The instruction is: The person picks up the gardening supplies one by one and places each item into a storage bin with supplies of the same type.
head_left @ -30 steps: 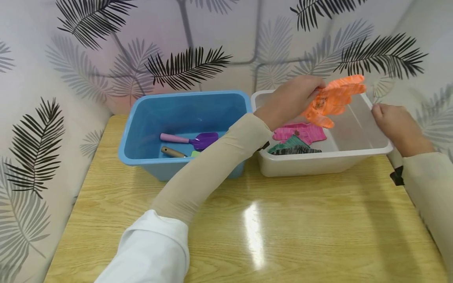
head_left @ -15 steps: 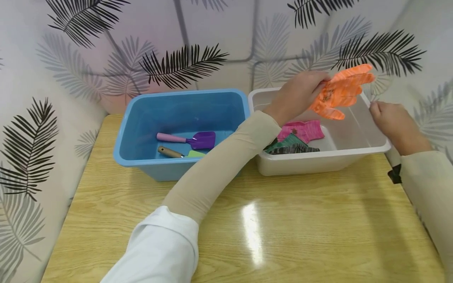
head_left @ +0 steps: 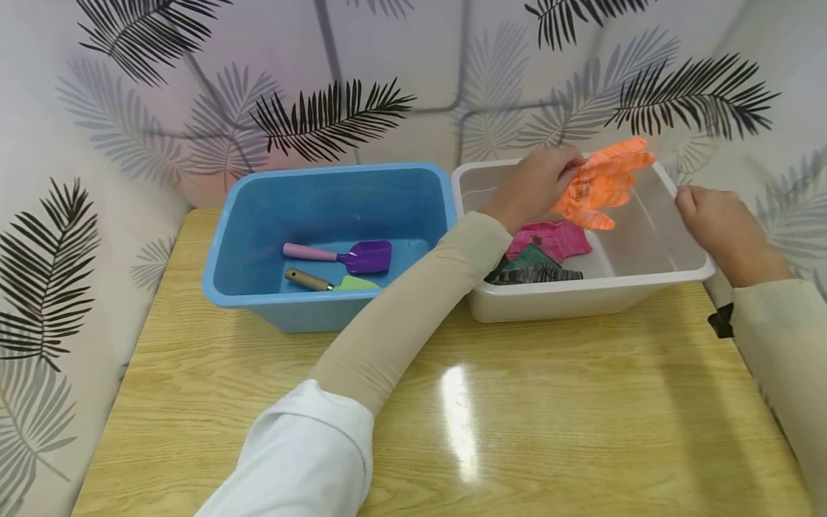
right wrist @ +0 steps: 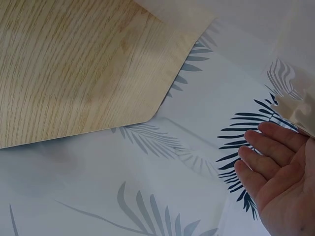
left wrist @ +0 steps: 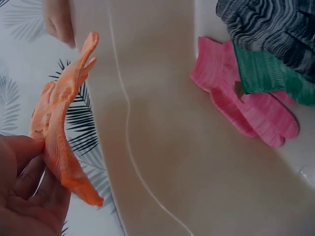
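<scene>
My left hand [head_left: 533, 183] pinches an orange knit glove [head_left: 597, 190] near its cuff and holds it up over the white plastic bin [head_left: 633, 281]. In the left wrist view, thumb and fingers press on the lower part of the orange glove [left wrist: 64, 123]. At the bin's right rim, my right hand [head_left: 726, 230] grips the edge, its thumb on the rim; the right wrist view shows its palm and bent fingers [right wrist: 266, 147]. Inside the bin lie a pink glove [left wrist: 229, 91], a green glove [left wrist: 263, 73] and a black-grey striped glove [left wrist: 275, 29], overlapping at the left.
A blue bin [head_left: 284, 297] stands left of the white one. It holds a purple shovel [head_left: 370, 257] with a pink handle and a light-green-bladed tool with a wooden handle [head_left: 309, 279]. Both bins stand on a wood-grain table [head_left: 549, 402] against leaf-patterned fabric [head_left: 388, 64].
The orange glove rose slightly to the right, then came back down and left with my left hand. My right hand stays at the bin rim. The head view shifted a little.
</scene>
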The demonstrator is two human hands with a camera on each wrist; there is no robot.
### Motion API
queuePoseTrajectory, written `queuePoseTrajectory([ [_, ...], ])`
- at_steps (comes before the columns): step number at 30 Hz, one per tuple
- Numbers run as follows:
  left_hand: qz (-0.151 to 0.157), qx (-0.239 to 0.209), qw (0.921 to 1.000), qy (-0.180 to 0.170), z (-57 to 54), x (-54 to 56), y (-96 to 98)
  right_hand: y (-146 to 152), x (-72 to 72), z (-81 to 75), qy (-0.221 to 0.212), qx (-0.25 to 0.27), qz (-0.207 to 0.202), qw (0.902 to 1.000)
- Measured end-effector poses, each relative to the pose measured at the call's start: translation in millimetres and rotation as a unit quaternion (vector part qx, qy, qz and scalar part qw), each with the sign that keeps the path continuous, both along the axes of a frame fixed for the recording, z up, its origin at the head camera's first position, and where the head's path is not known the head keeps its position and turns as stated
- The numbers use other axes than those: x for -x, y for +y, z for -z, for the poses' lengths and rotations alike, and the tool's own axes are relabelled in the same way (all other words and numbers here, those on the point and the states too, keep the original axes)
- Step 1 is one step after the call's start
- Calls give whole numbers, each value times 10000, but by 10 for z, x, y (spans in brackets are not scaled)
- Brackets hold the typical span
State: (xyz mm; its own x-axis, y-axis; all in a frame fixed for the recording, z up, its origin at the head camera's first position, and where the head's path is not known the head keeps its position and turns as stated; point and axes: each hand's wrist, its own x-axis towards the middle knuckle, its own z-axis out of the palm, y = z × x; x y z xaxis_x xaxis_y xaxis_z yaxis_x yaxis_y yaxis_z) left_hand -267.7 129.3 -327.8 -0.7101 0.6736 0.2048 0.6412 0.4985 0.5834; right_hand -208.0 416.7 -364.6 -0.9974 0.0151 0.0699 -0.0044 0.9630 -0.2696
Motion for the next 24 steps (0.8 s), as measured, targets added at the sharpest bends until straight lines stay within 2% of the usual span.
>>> queuePoseTrajectory([
  [5,-119,-7,9985,-531,70,1,12,-7,-9,-23,-22,15,47,10000],
  [11,-250,333,9952,-888,194,21,34,3,-22,-10,-104,91,69,9999],
  [16,-200,751,9933,-860,327,32,78,9,-56,0,-74,121,18,9999],
  [21,-215,1555,9851,-709,384,-41,119,-11,-73,4,-33,133,46,9999],
  [24,-119,1754,9824,-638,410,-60,127,-28,-69,4,-24,133,35,9999],
])
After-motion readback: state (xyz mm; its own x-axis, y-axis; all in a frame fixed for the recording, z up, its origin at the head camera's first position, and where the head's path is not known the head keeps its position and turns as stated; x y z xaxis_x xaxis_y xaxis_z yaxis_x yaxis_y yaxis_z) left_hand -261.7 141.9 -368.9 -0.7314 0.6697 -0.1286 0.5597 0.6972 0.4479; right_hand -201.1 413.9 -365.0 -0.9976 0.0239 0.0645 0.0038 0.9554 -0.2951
